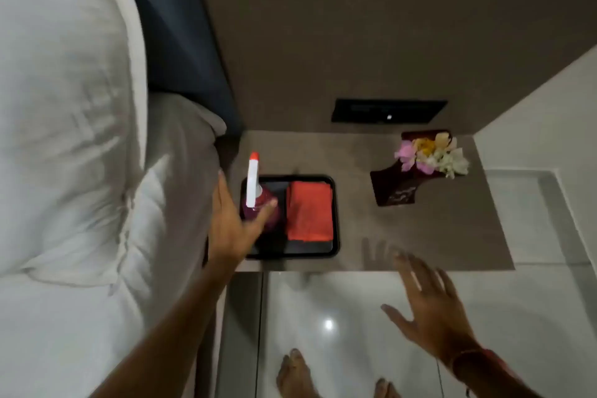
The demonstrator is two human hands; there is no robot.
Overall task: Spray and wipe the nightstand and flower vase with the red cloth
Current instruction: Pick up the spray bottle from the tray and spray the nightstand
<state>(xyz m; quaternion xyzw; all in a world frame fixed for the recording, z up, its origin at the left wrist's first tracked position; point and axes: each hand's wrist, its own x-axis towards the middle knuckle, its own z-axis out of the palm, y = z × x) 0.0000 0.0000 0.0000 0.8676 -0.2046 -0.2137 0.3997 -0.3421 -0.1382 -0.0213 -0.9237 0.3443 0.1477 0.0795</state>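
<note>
Head view: I am reaching for the spray bottle, nothing picked up yet.

My left hand (pixel 231 229) is spread at the spray bottle (pixel 258 200) in the black tray (pixel 334 191); whether it touches is blurred. The red cloth (pixel 309 211) lies folded alongside, and the vase (pixel 416 168) sits far right on the nightstand (pixel 436 236). My right hand (pixel 429 304) hovers, fingers spread. Next I need to close around the bottle.

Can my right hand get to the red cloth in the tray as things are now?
Probably yes. The right hand hovers open at the nightstand's front edge, and the red cloth lies uncovered in the tray, nothing between them.
</note>
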